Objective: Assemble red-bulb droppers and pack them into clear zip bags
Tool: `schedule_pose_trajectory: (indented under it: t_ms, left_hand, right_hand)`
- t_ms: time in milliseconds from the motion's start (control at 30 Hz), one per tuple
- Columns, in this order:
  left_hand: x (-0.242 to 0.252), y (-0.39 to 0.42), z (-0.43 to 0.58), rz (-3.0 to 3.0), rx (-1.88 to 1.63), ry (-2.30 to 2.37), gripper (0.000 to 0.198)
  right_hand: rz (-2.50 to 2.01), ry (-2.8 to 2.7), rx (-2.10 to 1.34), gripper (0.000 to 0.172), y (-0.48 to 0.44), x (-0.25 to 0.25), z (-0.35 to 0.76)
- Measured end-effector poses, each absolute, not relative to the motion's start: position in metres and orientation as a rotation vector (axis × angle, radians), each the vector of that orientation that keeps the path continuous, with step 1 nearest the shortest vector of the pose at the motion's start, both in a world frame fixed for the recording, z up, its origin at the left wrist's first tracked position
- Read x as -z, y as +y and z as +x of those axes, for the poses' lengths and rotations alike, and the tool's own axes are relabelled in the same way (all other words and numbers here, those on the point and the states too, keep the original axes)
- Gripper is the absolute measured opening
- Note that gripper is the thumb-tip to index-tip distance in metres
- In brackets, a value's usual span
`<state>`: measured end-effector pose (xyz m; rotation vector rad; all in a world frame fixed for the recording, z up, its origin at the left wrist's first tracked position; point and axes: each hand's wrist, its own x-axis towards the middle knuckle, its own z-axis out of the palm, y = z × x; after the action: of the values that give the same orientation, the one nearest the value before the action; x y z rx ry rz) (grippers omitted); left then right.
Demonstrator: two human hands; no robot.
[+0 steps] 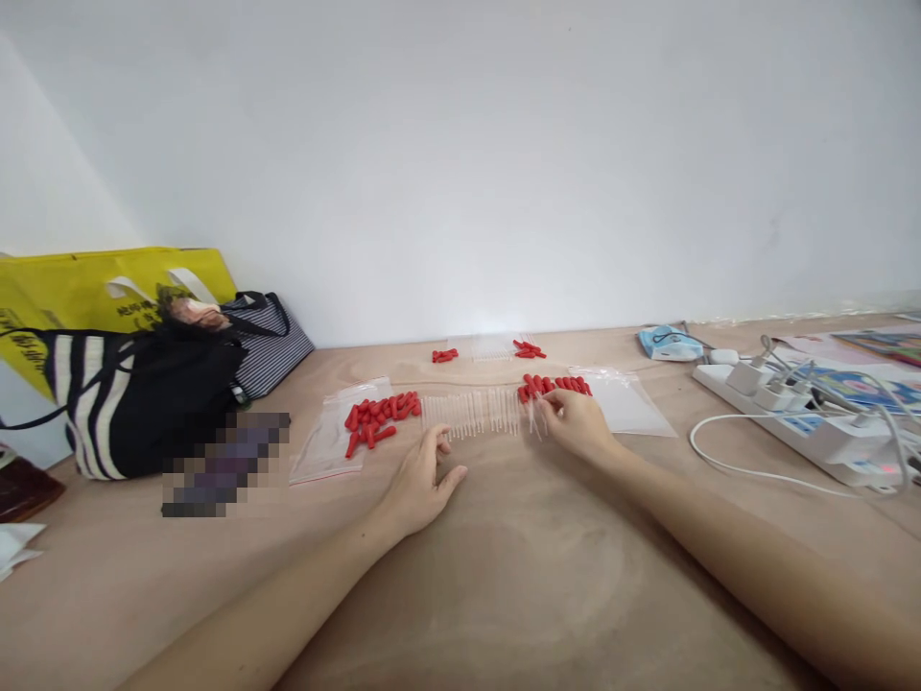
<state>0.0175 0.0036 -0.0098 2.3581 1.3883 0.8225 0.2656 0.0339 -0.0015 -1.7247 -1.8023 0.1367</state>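
A row of thin clear plastic tubes (471,411) lies across the wooden table (504,576). My left hand (421,482) rests on the table just below the row's left end, fingers curled loosely, holding nothing that I can see. My right hand (572,420) is at the row's right end, fingertips pinched on the clear tubes there. A pile of red caps (378,418) lies on a clear zip bag (327,443) to the left. Another line of red caps (555,386) sits just above my right hand.
Striped and yellow bags (144,384) stand at the left. A white power strip (813,422) with plugs and a looping cable lies at the right, next to a blue face mask (668,342). A second clear bag (625,401) and more tubes with red caps (496,349) lie near the wall.
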Motion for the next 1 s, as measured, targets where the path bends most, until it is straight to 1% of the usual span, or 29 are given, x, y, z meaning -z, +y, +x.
schedule_pose_trajectory:
  t_ms: [133, 333, 600, 733, 833, 1000]
  left_hand:
    - [0.007, 0.003, 0.021, 2.388, -0.760, 1.361, 0.033]
    - [0.006, 0.003, 0.021, 2.409, -0.752, 1.366, 0.032]
    - [0.005, 0.003, 0.021, 2.405, -0.740, 1.360, 0.028]
    - [0.003, 0.002, 0.021, 2.424, -0.752, 1.339, 0.026]
    - [0.004, 0.003, 0.021, 2.436, -0.757, 1.330, 0.025]
    - [0.004, 0.003, 0.020, 2.451, -0.764, 1.318, 0.024]
  right_hand:
    - [-1.948, -1.691, -0.043, 0.026, 0.052, 0.004, 0.280]
    - [-2.100, -1.758, 0.071, 0.028, 0.061, 0.004, 0.274]
    - [-2.099, -1.750, 0.081, 0.029, 0.062, 0.009, 0.272]
    - [-2.004, -1.730, 0.139, 0.028, 0.058, 0.009, 0.270]
    - [-1.931, -1.814, 0.178, 0.027, 0.056, 0.004, 0.260]
    - [-2.039, -1.874, 0.156, 0.025, 0.064, -0.003, 0.237]
